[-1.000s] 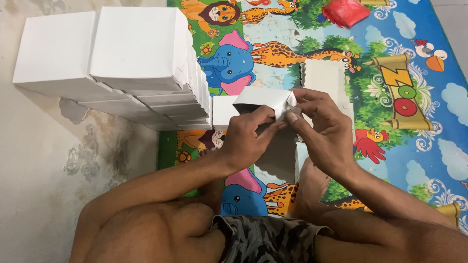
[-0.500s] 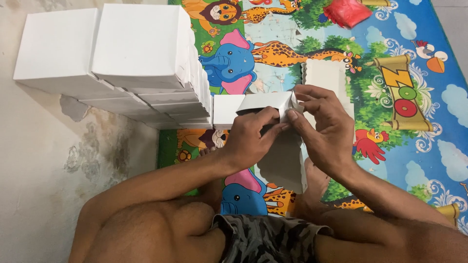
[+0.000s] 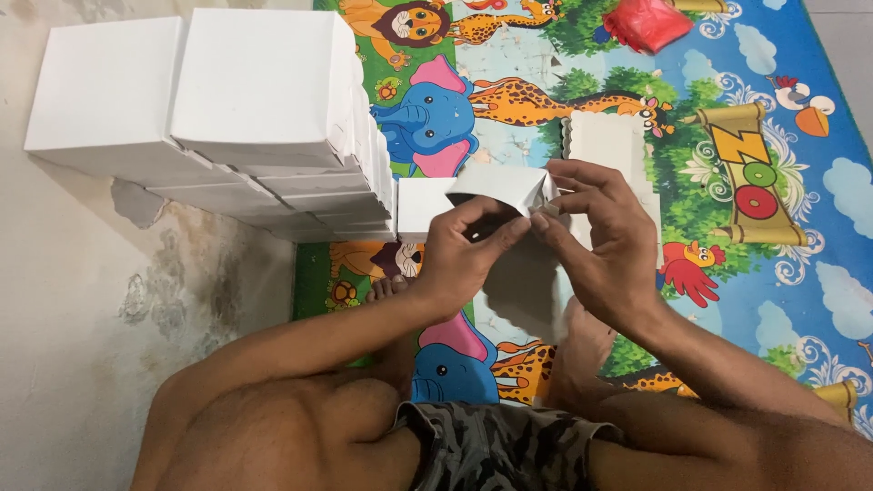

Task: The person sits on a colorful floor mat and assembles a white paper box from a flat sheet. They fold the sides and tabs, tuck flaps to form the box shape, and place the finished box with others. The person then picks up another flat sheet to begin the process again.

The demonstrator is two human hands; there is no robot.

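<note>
Both hands meet over the middle of the colourful animal-print play mat [image 3: 782,300], working a white folded cardboard box piece [image 3: 505,185]. The left hand [image 3: 459,255] pinches the lower edge of the cardboard between thumb and fingertips, and the right hand [image 3: 605,241] pinches the corner next to it, fingers curled and their tips almost touching the left thumb.

Compared with a second ago, the cardboard has changed shape. Then it lay flatter and wider between the hands, with a dark opening showing under it. Half a second ago a long flap stretched leftward. Now the piece stands up as a peaked, tent-like form, held slightly higher and further toward the mat's far edge. The hands have shifted with it, keeping the same close pinch. Judging by this, a fold or tuck is being closed and the box is gaining its walls, though it is not yet squared.

The stack of finished white square cardboard boxes [image 3: 259,86] along the mat's left edge, partly on the bare concrete floor [image 3: 82,300], is unchanged. A pile of flat white cardboard blanks [image 3: 605,141] lies beyond the hands, and a red crumpled plastic bag [image 3: 646,20] sits at the far edge.
</note>
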